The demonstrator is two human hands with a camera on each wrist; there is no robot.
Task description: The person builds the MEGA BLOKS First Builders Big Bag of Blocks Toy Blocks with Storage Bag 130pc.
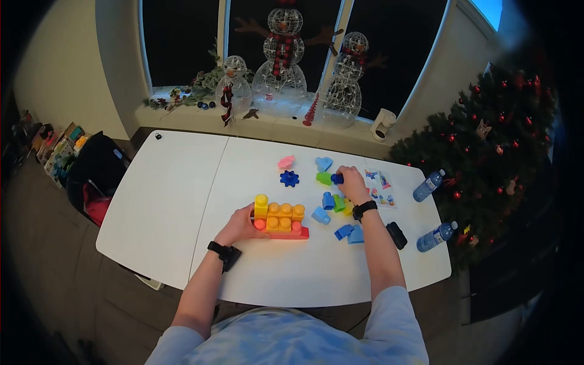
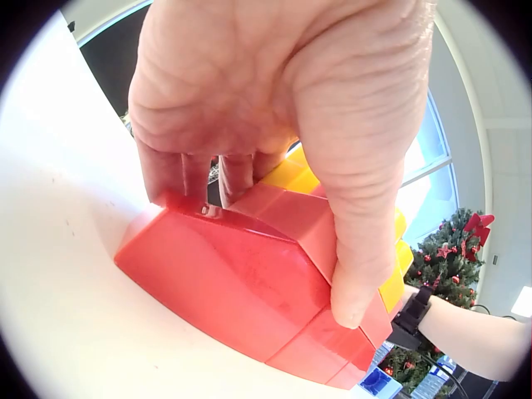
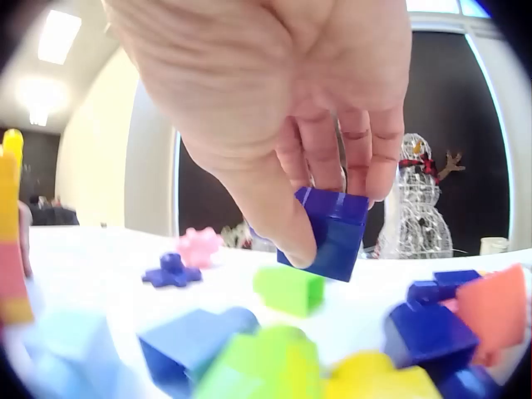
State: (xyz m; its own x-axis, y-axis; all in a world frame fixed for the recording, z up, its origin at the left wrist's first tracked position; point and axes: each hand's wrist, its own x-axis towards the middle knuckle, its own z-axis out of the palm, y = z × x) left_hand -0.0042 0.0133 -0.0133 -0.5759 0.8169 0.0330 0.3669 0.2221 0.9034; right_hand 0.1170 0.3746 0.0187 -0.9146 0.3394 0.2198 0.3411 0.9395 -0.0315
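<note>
My left hand (image 1: 241, 226) grips the left end of a built-up toy block assembly, its thumb and fingers on either side of the red base (image 2: 241, 283). Yellow-orange blocks (image 1: 280, 224) sit in rows over that base, and one taller yellow block (image 1: 261, 205) rises at the left end. Across the table, my right hand (image 1: 353, 185) pinches a dark blue block (image 3: 334, 233) between thumb and fingers. In the right wrist view, the dark blue block appears above a bright green block (image 3: 289, 289) on the table.
Loose blocks surround my right hand, including a light blue block (image 1: 320, 215). Farther back lie a dark blue gear (image 1: 289, 178) and a pink gear (image 1: 286, 162). A picture sheet (image 1: 381, 188), a black case (image 1: 396, 235) and two water bottles (image 1: 429, 185) occupy the right side.
</note>
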